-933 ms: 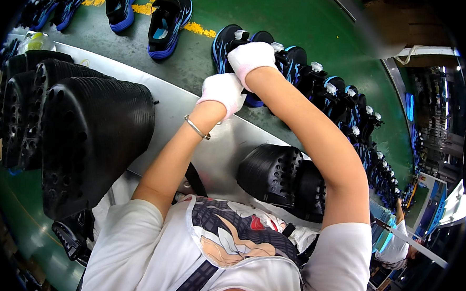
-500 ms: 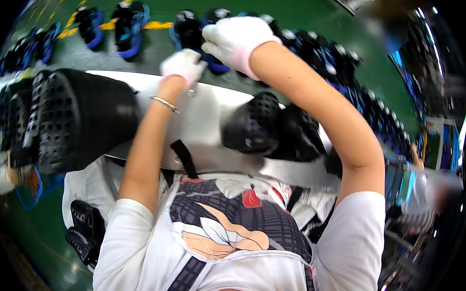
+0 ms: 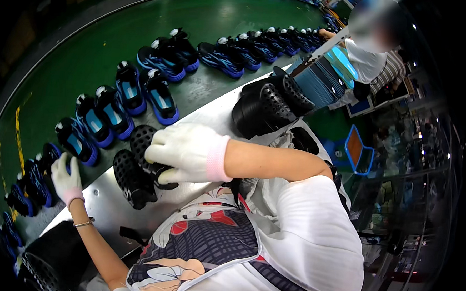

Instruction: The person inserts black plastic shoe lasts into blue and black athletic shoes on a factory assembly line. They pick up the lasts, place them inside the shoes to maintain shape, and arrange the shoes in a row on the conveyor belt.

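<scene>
My right hand, in a white glove with a pink cuff, is closed on a black perforated toe-shaped insert. A similar insert stands right beside it on the bright metal bench. At the bench's far edge, my left hand, gloved alike, has its fingers apart over a black shoe with a blue sole. Whether the fingers touch that shoe is hard to tell. Other black-and-blue shoes stand in a row just beyond.
Nested black perforated inserts stand at the bench's right end, and more at the lower left. A blue stack and a person in a white top are at the far right. A blue-framed stool stands on the green floor.
The view has turned to the right. My right hand has come down from above the shoe row onto a black insert and gripped it. My left hand now spreads over a shoe.
</scene>
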A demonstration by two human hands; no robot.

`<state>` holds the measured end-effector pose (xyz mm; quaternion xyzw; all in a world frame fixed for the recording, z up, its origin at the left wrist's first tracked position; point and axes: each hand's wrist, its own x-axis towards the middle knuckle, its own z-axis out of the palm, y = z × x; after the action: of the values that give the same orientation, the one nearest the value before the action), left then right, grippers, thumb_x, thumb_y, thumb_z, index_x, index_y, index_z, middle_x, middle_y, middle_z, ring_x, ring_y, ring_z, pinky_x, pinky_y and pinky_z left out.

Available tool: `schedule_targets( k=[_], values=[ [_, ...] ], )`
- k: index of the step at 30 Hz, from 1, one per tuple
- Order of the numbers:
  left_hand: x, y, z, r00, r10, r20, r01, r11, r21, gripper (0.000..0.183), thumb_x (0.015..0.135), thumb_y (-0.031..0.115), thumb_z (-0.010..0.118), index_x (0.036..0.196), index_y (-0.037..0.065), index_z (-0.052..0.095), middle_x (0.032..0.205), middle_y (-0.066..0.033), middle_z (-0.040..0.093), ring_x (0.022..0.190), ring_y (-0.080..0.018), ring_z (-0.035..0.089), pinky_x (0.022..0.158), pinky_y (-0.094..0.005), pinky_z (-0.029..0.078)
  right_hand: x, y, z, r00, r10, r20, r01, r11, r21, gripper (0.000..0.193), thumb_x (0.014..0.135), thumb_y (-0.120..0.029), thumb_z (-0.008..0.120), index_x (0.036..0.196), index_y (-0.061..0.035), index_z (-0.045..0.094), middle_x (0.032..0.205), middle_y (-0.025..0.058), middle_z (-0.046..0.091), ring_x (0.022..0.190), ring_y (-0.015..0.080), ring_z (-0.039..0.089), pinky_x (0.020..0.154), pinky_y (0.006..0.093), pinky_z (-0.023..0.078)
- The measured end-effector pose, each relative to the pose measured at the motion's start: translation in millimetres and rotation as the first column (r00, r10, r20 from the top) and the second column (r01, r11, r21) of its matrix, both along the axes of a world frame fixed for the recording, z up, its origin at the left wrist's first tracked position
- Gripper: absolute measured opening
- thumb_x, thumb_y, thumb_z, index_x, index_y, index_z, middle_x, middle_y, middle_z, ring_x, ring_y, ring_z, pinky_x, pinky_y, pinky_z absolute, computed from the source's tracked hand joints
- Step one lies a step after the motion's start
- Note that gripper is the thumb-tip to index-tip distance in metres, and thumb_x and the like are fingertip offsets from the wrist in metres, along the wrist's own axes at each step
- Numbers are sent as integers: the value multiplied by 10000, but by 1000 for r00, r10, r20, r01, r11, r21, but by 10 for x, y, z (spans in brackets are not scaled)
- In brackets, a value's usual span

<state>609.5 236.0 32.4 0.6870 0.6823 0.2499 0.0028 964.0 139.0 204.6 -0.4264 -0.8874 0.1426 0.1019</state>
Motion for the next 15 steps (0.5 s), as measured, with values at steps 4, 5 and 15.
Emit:
schedule_targets(
  k=[4, 5, 15],
  values=[
    [178, 139, -258, 950, -76, 304, 155, 957, -245, 461, 870, 366, 646, 1240, 94, 611, 1232, -195, 563, 1159, -340, 532, 1015, -376, 399, 66, 5, -33, 997, 44, -68, -42, 999, 29, 304, 732, -300, 697, 928, -80, 622, 913, 98, 595, 864, 281, 608, 746, 409, 501],
    [244, 145, -280, 944, -33, 328, 122, 959, -255, 446, 864, 343, 655, 1220, 77, 615, 1198, -198, 574, 1124, -350, 545, 988, -384, 414, 64, 18, -32, 996, 46, -76, -46, 999, 8, 315, 728, -311, 697, 927, -78, 624, 915, 102, 595, 871, 285, 606, 742, 414, 500],
    [177, 8, -285, 949, -58, 310, 119, 976, -184, 475, 876, 352, 649, 1253, 67, 601, 1032, -158, 583, 923, -268, 565, 867, -354, 451, 110, 128, 301, 976, 90, -199, -111, 989, -98, 334, 699, -352, 691, 860, -61, 657, 907, 134, 612, 841, 314, 630, 706, 423, 521]
  ],
)
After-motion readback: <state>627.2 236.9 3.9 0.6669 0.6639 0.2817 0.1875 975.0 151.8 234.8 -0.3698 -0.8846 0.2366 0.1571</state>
